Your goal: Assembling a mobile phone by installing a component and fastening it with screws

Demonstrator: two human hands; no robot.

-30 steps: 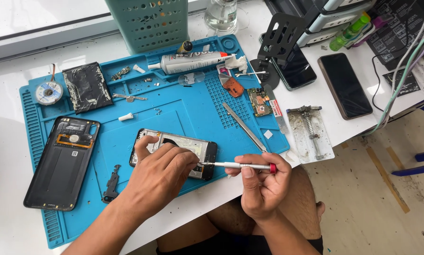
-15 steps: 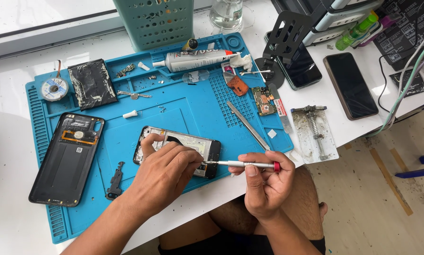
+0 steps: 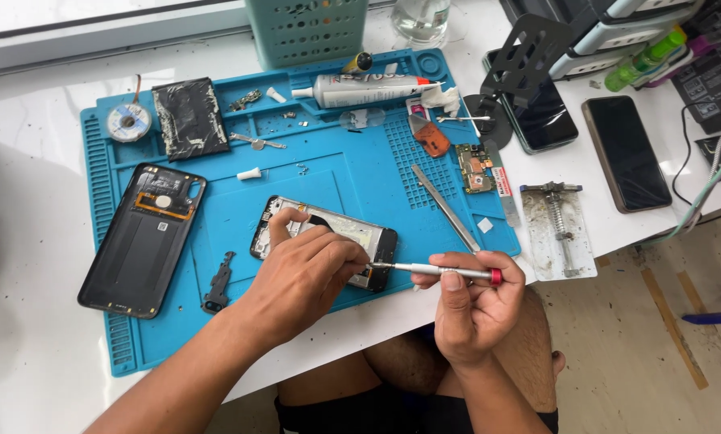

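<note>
An opened phone body (image 3: 359, 233) lies on the blue work mat (image 3: 344, 173) near its front edge. My left hand (image 3: 300, 277) rests on top of it, fingers pressing down on the frame and covering its middle. My right hand (image 3: 473, 305) grips a slim silver screwdriver (image 3: 437, 271) with a red end cap, held level. Its tip meets the phone's lower right corner beside my left fingertips.
A black back cover (image 3: 143, 237), a battery (image 3: 189, 118), a solder wick reel (image 3: 128, 122), a glue tube (image 3: 360, 90), tweezers (image 3: 445, 207), a small circuit board (image 3: 475, 168) and loose screws lie on the mat. Two phones (image 3: 626, 153), a stand (image 3: 521, 68) and a press tool (image 3: 560, 229) sit right.
The view has shifted slightly. Both hands stay on the phone and screwdriver in nearly the same pose.
</note>
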